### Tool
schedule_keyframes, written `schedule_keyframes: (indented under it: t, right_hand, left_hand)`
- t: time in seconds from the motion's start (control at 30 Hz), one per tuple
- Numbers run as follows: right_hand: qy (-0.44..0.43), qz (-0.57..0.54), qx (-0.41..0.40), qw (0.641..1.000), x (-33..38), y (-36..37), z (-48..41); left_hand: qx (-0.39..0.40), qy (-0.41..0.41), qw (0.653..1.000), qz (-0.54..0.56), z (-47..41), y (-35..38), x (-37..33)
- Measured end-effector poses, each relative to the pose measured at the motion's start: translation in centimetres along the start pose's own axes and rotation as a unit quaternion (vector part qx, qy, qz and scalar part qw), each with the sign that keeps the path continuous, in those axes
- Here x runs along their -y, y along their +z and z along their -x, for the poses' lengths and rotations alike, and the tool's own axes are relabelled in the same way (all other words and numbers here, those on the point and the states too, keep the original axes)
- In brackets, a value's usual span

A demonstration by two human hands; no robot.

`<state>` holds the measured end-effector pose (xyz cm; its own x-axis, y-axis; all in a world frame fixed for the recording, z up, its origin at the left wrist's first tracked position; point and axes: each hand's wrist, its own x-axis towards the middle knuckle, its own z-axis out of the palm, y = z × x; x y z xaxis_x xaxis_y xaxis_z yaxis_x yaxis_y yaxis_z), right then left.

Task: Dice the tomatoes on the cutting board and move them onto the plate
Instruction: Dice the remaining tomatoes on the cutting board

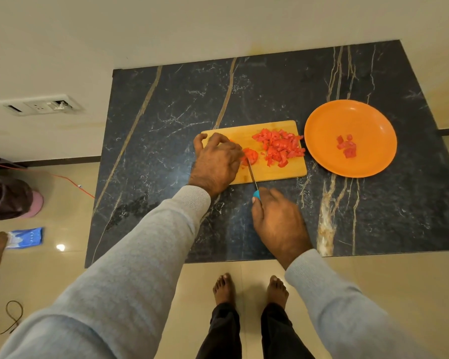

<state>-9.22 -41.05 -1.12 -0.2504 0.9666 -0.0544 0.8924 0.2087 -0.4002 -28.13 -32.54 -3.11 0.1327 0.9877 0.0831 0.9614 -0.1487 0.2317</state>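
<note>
Tomato [250, 155] mid-frame on board [270, 174] | left hand [215, 164] pins it | right hand [278, 221] grips knife [253, 180] | advice: curl fingertips clear, slice evenly.

We find no text, label, brand, number or sign that can be read. The blue packet [26, 237] on the floor carries pale markings, but they are too small and blurred for us to make out. The wall switch plate [38, 107] shows no lettering we can read.
</note>
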Motion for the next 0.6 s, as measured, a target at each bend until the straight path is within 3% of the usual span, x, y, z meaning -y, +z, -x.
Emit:
schedule_keyframes:
  t: [0.2,0.6]
  right_hand:
    - [-0.013,-0.008,-0.037,0.999,0.7,0.1,-2.1]
    - [-0.021,0.033,-0.005,0.999,1.3,1.2,-6.4]
  left_hand:
    - [-0.034,-0.006,0.999,-0.009,0.7,0.3,0.5]
    - [0.003,-0.010,1.000,-0.009,0.0,0.4,0.2]
